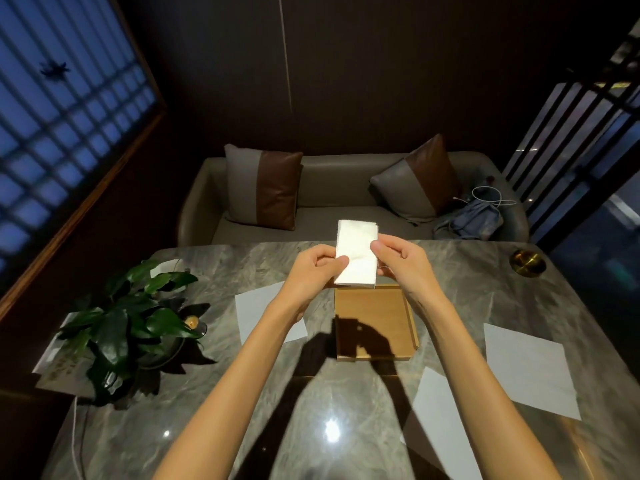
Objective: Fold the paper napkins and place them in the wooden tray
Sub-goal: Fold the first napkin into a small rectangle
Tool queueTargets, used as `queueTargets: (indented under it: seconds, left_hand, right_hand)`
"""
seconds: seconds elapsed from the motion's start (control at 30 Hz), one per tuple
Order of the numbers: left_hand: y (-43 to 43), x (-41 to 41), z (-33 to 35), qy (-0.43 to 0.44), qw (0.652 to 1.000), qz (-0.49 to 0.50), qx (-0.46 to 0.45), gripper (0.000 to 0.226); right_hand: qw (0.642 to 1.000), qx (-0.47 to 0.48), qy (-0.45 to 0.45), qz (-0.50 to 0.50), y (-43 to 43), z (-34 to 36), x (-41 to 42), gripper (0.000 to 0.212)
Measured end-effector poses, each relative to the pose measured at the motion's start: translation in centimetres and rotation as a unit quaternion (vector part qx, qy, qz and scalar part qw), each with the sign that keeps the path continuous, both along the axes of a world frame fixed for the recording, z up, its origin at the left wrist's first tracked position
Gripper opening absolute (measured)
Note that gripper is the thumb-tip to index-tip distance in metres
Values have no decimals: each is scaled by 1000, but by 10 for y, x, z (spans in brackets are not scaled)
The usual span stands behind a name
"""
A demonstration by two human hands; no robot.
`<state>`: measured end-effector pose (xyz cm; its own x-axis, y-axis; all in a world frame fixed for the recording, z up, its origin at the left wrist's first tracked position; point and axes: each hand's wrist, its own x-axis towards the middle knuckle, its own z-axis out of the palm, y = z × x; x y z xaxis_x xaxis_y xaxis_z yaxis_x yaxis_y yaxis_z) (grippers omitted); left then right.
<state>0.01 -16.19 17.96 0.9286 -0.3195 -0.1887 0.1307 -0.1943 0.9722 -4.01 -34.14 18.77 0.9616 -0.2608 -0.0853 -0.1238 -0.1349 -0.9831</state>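
A white paper napkin (356, 252), folded into a narrow upright rectangle, is held in the air above the far edge of the wooden tray (412, 318). My left hand (315, 268) pinches its left edge and my right hand (401, 261) pinches its right edge. The square tray lies on the marble table below, with only the shadow of my hands inside it. Three flat napkins lie on the table: one (256, 306) left of the tray under my left forearm, one (530, 368) at the right, one (440, 417) near the front right.
A potted green plant (128, 323) stands on the table's left, with a menu card (57, 362) beneath it. A brass ashtray (528, 262) sits at the far right corner. Behind the table is a sofa (329, 188) with two cushions and a bag.
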Motion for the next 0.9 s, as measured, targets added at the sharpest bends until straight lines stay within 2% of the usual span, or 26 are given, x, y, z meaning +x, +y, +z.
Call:
queueTargets:
  seconds: [0.17,0.3,0.37,0.4,0.47,0.57,0.63,0.7,0.8,0.9]
  left_hand:
    - [9,-26,-38,38,998,11,40,10]
    - [15,-76,-130,106,984,-2,143,29]
    - [13,-102,-182,148,971,-17,187,34]
    - [11,-113,-206,157,965,-28,209,29]
    - [4,-128,-247,178,953,-53,240,15]
    - [-4,-141,-295,230,931,-52,279,29]
    - [-8,-146,-311,226,922,-10,313,33]
    - [-14,-152,-316,199,929,23,310,34]
    - [-22,-159,-316,180,939,2,295,44]
    - [-23,-162,-313,170,932,-16,319,58]
  right_hand:
    - [998,44,45,-20,14,-44,-25,23]
    - [984,57,166,-27,30,-132,-77,12]
    - [974,27,222,-31,35,-180,-101,28]
    - [970,1,242,-29,36,-204,-110,29]
    - [962,-39,269,-25,34,-245,-122,18]
    - [949,-29,303,-82,32,-291,-135,20]
    - [940,-64,316,-114,30,-313,-144,27]
    - [935,-59,332,-113,31,-325,-150,28]
    - [946,-22,320,-40,38,-334,-155,17]
    - [954,-18,298,-16,39,-337,-159,23]
